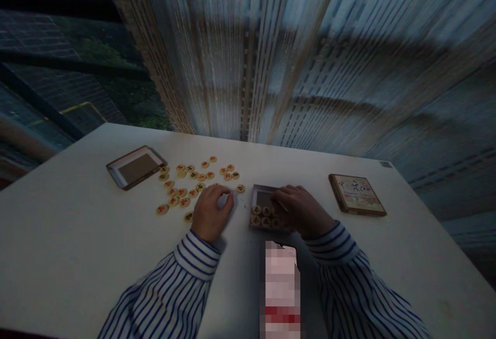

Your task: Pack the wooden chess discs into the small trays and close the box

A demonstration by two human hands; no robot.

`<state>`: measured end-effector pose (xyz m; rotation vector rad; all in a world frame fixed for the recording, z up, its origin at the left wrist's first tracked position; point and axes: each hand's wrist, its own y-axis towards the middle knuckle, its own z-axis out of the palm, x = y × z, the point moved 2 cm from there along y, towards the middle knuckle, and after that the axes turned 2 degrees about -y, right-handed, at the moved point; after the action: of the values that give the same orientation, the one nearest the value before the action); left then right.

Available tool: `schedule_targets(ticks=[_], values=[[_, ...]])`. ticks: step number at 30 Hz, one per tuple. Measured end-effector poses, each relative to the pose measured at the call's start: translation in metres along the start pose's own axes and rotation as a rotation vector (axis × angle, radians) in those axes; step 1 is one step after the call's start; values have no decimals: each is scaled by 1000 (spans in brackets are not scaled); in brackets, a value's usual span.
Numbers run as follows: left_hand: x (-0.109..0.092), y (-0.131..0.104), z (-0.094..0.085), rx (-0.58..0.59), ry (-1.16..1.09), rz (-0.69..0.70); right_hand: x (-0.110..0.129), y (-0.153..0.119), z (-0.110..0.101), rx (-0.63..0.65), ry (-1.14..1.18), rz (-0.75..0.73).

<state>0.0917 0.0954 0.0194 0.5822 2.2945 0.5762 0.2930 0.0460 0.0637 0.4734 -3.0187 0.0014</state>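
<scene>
My left hand (212, 213) rests on the table with curled fingers, thumb and index tips close together in a ring; what they hold, if anything, is hidden. Beside and beyond it lie many round Chinese chess pieces (182, 192) with red or black characters. One black-marked piece (241, 188) sits between that hand and a shallow open box (251, 224). Rows of black-marked pieces (265, 221) fill the box's near side. Over its right side is my right hand (298, 210), its bent fingers closed together inside; their tips, and anything they grip, are out of sight.
At the left lies an open box half (135, 169), touching or close to a few pieces. A closed box with a printed lid (360, 194) lies at the right. A phone (282, 287), partly pixelated, is in front. String curtains (248, 60) hang behind the white table (77, 225).
</scene>
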Motion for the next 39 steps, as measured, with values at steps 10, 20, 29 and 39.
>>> schedule_targets(ticks=[10, 20, 29, 39], values=[[24, 5, -3, -20, 233, -19, 12, 2, 3, -118, 62, -67], [28, 5, -1, 31, 307, -27, 27, 6, 13, -160, 123, -48], [29, 3, 1, 28, 298, -21, 30, 16, 0, -74, 109, -26], [30, 4, 2, 70, 303, -16, 25, 23, -4, -106, 102, -11]])
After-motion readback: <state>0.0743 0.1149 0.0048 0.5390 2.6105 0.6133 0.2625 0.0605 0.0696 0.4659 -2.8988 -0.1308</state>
